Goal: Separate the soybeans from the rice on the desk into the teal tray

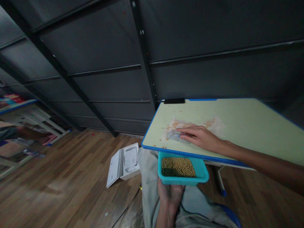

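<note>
My left hand [169,193] supports a teal plastic tray [183,181] from below, just under the table's front edge. Yellow soybeans [183,166] fill much of the tray, with small green beans [168,172] at its near left. On the tabletop, my right hand [203,136] grips a clear plastic protractor [175,135], its fingers closed over the right part. Around and beyond the protractor lie scattered soybeans [181,124] mixed with white grains that look like rice [218,126]. A few loose beans [164,147] sit close to the front edge.
The pale green table [247,126] has a blue rim. A black flat object [174,101] lies at its far left edge. On the wooden floor are an opened white box [124,163] and a cable [127,207]. Another person's leg [30,134] shows by a desk at left.
</note>
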### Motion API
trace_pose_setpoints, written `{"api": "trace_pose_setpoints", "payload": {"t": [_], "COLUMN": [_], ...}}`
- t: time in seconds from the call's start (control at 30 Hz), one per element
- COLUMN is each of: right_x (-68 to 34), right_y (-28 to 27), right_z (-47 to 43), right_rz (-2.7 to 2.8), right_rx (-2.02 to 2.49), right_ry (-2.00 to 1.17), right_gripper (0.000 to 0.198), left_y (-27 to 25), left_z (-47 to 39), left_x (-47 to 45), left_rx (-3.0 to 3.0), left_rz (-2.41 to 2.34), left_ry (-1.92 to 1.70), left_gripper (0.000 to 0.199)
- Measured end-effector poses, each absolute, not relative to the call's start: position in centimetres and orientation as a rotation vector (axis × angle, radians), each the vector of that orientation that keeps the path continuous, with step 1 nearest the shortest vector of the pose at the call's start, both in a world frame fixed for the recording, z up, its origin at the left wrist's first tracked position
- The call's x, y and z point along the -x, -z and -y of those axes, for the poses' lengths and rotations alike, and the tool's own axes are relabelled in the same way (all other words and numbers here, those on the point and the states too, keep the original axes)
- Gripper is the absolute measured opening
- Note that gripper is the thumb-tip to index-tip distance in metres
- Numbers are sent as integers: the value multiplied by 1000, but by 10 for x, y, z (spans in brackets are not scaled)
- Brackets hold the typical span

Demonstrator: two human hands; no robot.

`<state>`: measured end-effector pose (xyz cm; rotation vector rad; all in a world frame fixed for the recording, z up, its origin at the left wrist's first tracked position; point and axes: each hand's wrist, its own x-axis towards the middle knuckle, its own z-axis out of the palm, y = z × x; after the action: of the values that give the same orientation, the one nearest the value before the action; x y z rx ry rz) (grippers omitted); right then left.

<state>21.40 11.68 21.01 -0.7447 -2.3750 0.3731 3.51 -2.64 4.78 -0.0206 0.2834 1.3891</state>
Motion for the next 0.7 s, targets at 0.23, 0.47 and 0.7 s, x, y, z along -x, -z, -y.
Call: {"api": "trace_pose_setpoints", "payload": {"t": [0.23, 0.47, 0.7], "right_x": [-212, -210, -209], "right_y": [-209, -211, -211], "right_z": [-118, -117, -115], "right_rz": [2366, 2379, 2390], "right_rx": [724, 727, 734], "right_ry": [-428, -451, -476], "right_gripper": [37, 36, 35], "left_y": [-46, -53, -52], "left_z": [26, 27, 28], "left_x": [-36, -37, -37], "left_rx": [14, 53, 82], "left_rz": [-329, -330, -316], "left_ry": [-1397, -1390, -1408], "left_gripper": [37, 36, 36]}}
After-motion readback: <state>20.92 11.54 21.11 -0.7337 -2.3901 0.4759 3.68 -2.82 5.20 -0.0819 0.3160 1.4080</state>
